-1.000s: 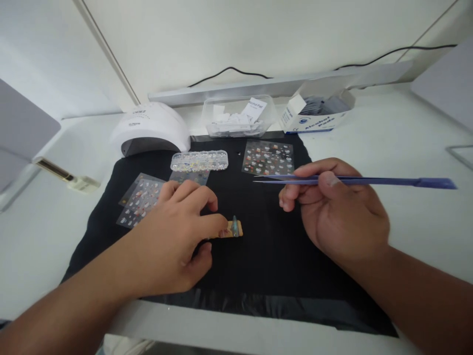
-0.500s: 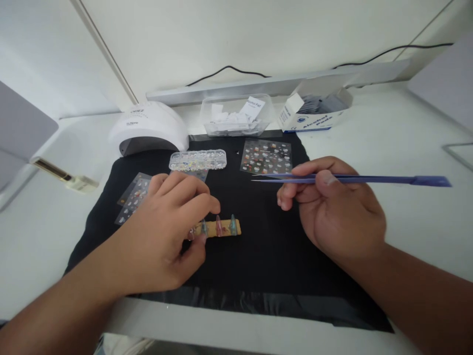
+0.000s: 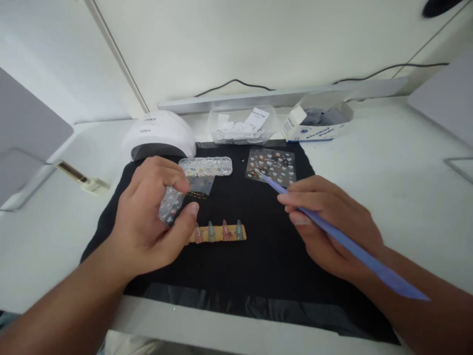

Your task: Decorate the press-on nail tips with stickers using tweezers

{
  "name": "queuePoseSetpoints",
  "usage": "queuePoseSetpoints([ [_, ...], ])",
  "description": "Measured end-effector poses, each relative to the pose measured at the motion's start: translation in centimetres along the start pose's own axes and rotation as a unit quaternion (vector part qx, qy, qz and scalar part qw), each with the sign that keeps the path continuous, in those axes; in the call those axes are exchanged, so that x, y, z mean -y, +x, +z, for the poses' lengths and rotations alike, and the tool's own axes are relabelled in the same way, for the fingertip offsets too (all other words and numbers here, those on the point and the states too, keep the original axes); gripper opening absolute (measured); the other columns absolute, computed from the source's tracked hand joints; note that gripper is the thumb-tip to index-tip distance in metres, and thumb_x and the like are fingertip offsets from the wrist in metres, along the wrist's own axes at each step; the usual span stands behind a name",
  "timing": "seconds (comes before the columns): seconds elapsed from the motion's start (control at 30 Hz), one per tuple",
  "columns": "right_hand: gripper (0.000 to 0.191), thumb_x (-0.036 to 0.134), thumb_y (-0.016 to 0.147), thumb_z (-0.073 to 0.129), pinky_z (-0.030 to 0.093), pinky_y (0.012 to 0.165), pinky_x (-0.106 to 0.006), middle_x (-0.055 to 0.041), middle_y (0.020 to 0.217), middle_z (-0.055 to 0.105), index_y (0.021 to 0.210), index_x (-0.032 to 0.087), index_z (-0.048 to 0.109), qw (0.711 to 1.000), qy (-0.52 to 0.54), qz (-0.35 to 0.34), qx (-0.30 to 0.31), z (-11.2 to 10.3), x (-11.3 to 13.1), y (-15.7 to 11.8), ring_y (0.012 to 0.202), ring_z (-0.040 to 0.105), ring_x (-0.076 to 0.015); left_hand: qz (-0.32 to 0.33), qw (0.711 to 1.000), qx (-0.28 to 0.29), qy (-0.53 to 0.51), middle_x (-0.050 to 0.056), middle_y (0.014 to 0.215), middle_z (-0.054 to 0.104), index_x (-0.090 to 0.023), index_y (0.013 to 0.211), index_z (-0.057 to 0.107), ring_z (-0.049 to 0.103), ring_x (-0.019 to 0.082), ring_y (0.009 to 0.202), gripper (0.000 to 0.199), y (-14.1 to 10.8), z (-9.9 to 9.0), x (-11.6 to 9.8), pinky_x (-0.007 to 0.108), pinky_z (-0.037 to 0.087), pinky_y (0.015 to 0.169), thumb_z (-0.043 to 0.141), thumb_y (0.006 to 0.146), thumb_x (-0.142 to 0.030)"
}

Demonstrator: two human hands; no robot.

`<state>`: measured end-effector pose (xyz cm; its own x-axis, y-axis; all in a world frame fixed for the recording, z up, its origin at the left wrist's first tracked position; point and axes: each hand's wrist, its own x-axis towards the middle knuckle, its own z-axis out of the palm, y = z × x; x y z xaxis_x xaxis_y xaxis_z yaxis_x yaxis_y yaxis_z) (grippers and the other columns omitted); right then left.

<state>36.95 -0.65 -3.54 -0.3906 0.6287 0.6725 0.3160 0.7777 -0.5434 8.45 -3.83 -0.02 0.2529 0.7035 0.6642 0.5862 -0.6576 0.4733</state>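
"Four tapered nails (image 3: 225, 230) show on the tan strip (image 3: 232, 234). Where does it lie?"

"Near the middle of the black mat (image 3: 258, 266). Call the strip the clock's centre, twelve towards the far edge."

"And the left hand (image 3: 142, 222)?"

"At nine o'clock, thumb and forefinger curled with a gap, nothing visible between them. It hides the strip's nine-o'clock end, so I can't tell whether they touch."

"The right hand (image 3: 338, 212)?"

"At three o'clock, thumb and fingers pinched round purple tweezers (image 3: 351, 245). Their tips point to ten, over the sticker sheet (image 3: 273, 165) at one; I can't tell if they touch it."

"Anything beyond?"

"A clear case (image 3: 206, 166) towards twelve, a white lamp (image 3: 162, 130) at eleven, an alcohol-pad box (image 3: 314, 134) between one and two."
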Motion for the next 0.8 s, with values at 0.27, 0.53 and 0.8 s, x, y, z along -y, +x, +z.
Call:
queuePoseSetpoints([
  [0.27,0.026,0.017,0.092,0.061,0.056,0.066,-0.037,-0.0058,0.094,0.069,0.113,0.03,0.071,0.998,-0.055,0.015,-0.008,-0.3,-0.4,0.7,0.08,0.067,-0.0234,-0.132,0.979,0.117,0.102,0.001,0.096,0.063,-0.026,0.102,0.062,0.06,0.021,0.091,0.01,1.6,-5.1,0.6,0.034,0.047,0.077,0.062,0.092,-0.027],
  [0.53,0.015,0.034,0.1,0.058,0.055,0.063,-0.036,-0.0008,0.071,0.066,0.107,0.029,0.07,0.988,-0.016,0.135,-0.076,0.4,-1.9,0.7,0.067,0.066,-0.0196,-0.213,0.939,0.224,0.152,0.014,0.123,0.068,-0.015,0.138,0.054,0.061,0.034,0.117,0.058,1.2,-0.7,6.8,0.053,0.05,0.099,0.07,0.085,-0.031],
  [0.8,0.022,0.037,0.101,0.06,0.06,0.072,-0.032,-0.0048,0.102,0.071,0.109,0.018,0.068,0.978,0.049,0.186,-0.079,0.6,-2.3,-0.1,0.079,0.068,-0.0145,-0.207,0.933,0.238,0.172,0.011,0.13,0.063,-0.018,0.134,0.058,0.064,0.029,0.115,0.043,0.8,1.1,7.5,0.053,0.054,0.099,0.065,0.098,-0.04],
])
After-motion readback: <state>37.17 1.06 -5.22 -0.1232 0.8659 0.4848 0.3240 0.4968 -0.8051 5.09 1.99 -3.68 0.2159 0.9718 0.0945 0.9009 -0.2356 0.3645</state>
